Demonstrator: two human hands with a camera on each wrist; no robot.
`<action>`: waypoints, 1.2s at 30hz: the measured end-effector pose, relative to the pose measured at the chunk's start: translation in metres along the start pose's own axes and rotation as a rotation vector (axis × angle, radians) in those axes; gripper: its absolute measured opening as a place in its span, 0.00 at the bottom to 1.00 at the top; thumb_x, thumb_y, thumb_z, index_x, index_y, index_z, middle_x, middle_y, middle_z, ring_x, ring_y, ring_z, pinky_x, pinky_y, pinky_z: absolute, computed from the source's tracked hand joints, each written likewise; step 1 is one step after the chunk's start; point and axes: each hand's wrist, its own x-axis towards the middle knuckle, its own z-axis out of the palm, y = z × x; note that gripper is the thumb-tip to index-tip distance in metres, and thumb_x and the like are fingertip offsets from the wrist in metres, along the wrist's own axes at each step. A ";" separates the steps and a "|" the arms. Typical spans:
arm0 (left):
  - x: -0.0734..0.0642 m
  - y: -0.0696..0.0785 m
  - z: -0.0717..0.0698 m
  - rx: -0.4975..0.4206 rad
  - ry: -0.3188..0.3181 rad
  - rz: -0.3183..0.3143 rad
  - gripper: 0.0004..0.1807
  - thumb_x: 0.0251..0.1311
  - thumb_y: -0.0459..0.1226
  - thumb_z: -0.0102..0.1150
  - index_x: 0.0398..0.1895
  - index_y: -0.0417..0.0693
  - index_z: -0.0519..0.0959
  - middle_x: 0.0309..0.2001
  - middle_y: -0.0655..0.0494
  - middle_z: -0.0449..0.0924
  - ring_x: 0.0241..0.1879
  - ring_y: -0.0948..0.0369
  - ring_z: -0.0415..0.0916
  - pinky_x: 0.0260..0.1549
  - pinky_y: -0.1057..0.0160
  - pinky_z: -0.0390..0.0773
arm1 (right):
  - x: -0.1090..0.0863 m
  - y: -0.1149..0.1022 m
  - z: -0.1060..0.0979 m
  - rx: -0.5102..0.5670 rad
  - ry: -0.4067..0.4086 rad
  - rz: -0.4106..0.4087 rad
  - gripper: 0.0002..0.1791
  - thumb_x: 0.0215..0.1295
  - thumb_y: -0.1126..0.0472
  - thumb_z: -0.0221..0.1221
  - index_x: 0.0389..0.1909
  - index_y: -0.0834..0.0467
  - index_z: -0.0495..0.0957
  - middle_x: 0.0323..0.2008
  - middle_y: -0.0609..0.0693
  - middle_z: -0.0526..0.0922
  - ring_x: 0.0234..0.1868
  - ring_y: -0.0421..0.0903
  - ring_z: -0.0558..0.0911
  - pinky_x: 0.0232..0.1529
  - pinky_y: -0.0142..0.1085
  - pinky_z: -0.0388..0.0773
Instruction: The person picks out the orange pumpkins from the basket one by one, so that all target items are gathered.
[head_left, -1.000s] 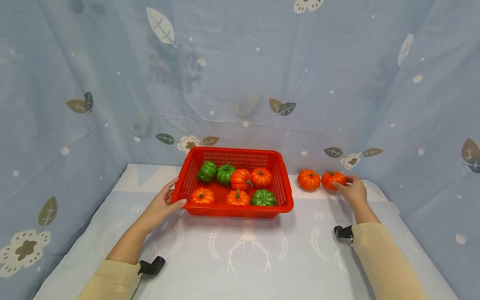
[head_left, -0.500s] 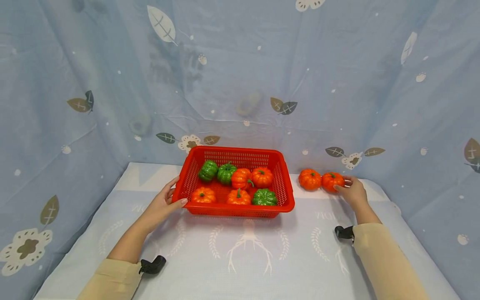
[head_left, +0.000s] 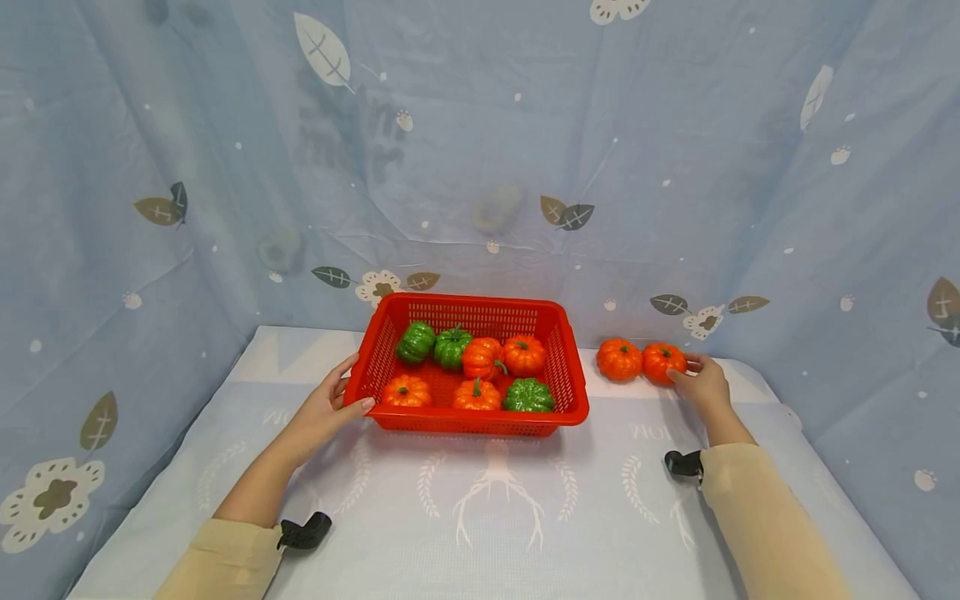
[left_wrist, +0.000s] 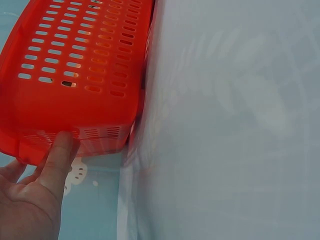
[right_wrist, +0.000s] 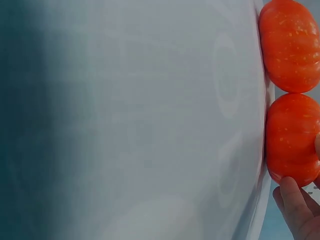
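My right hand (head_left: 707, 388) holds a small orange pumpkin (head_left: 663, 364) at the right back of the table, thumb at its front and fingers at its far side. In the right wrist view this pumpkin (right_wrist: 292, 137) sits against a second orange pumpkin (right_wrist: 290, 47), which stands to its left in the head view. My left hand (head_left: 324, 415) rests against the left end of a red plastic basket (head_left: 480, 420), its thumb at the front corner. Inside the basket lie three green pumpkins (head_left: 528, 395) and several orange pumpkins (head_left: 477, 395).
A pale printed cloth (head_left: 495, 517) covers the table. Blue patterned curtains (head_left: 465, 150) hang close behind the basket and along both sides. Black wrist mounts (head_left: 306, 531) sit at both sleeves.
My right hand has shifted slightly left with its pumpkin, closing the small gap to the second orange pumpkin. The left hand and the basket hold still.
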 end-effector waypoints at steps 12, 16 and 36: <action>0.000 -0.002 0.000 -0.016 0.000 0.013 0.49 0.65 0.37 0.64 0.81 0.48 0.44 0.70 0.34 0.61 0.67 0.39 0.65 0.51 0.69 0.77 | 0.000 0.001 0.000 0.009 -0.003 0.019 0.33 0.72 0.58 0.56 0.71 0.72 0.59 0.67 0.74 0.64 0.66 0.70 0.66 0.65 0.55 0.70; 0.000 -0.001 0.000 -0.006 0.000 0.007 0.49 0.65 0.37 0.64 0.81 0.49 0.44 0.70 0.34 0.61 0.67 0.39 0.64 0.53 0.66 0.78 | -0.002 0.001 0.000 0.009 0.002 0.018 0.34 0.72 0.59 0.56 0.72 0.72 0.58 0.67 0.75 0.63 0.66 0.70 0.66 0.65 0.55 0.69; 0.000 0.000 0.000 0.015 -0.005 -0.001 0.48 0.66 0.37 0.63 0.81 0.50 0.43 0.71 0.34 0.60 0.67 0.39 0.64 0.54 0.65 0.78 | -0.055 -0.051 -0.004 0.137 0.112 -0.087 0.25 0.76 0.52 0.53 0.64 0.65 0.73 0.65 0.66 0.71 0.62 0.60 0.73 0.50 0.36 0.78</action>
